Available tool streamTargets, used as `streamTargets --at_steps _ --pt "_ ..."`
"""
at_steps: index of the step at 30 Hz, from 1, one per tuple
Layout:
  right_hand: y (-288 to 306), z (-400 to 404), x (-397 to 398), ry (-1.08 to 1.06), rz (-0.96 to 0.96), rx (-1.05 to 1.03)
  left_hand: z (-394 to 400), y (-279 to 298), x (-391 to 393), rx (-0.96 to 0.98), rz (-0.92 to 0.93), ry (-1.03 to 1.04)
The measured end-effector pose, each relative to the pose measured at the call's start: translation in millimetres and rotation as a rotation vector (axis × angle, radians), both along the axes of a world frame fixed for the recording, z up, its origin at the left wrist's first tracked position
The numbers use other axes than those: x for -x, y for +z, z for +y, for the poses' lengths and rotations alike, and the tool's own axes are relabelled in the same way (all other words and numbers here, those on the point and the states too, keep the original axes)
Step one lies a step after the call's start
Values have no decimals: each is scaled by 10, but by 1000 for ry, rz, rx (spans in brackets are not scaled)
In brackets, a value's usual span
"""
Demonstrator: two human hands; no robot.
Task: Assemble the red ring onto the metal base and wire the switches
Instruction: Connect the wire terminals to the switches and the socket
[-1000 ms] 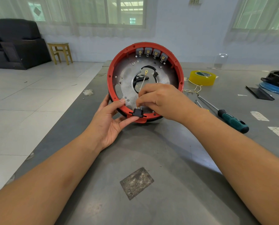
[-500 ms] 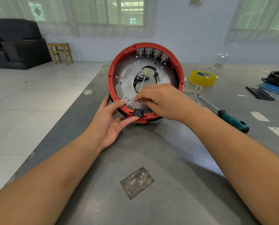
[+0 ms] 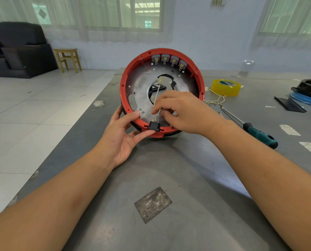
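Note:
The red ring [image 3: 199,77] sits around the round metal base [image 3: 142,84], and the whole assembly stands tilted on its edge on the grey table [image 3: 169,178]. Several grey switches [image 3: 169,59] line the ring's upper inside. A black socket [image 3: 153,126] with brass pins is set in the ring's bottom edge. My left hand [image 3: 122,136] grips the ring's lower rim, thumb inside, fingers under the socket. My right hand [image 3: 183,111] pinches a thin pale wire [image 3: 156,93] just above the socket pins; the wire ends in a yellow ring terminal near the base's central hole.
A green-handled screwdriver [image 3: 259,134] lies to the right of my right forearm. A roll of yellow tape [image 3: 225,87] and loose pale wires [image 3: 215,100] lie behind it. Black and blue parts [image 3: 306,95] sit at the far right. The table's left edge drops to a tiled floor.
My right hand has lifted slightly off the socket, uncovering its brass pins and the wire ends above them. The left hand and the ring stay put.

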State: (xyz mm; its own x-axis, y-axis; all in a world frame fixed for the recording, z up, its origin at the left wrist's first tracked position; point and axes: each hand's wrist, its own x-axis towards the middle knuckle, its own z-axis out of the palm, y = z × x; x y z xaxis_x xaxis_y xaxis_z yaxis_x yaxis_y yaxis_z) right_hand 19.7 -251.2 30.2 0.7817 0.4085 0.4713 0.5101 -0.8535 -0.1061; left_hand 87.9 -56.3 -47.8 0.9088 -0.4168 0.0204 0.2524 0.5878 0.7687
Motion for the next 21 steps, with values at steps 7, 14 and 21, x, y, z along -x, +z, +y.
streamTargets --at_steps 7,14,21 --pt "-30 34 -64 -171 -54 -266 3 4 2 22 41 22" --pt "39 103 -84 -469 223 -418 1 -5 18 37 60 16" --pt "45 232 -60 -496 496 -660 -1 11 36 30 50 27"
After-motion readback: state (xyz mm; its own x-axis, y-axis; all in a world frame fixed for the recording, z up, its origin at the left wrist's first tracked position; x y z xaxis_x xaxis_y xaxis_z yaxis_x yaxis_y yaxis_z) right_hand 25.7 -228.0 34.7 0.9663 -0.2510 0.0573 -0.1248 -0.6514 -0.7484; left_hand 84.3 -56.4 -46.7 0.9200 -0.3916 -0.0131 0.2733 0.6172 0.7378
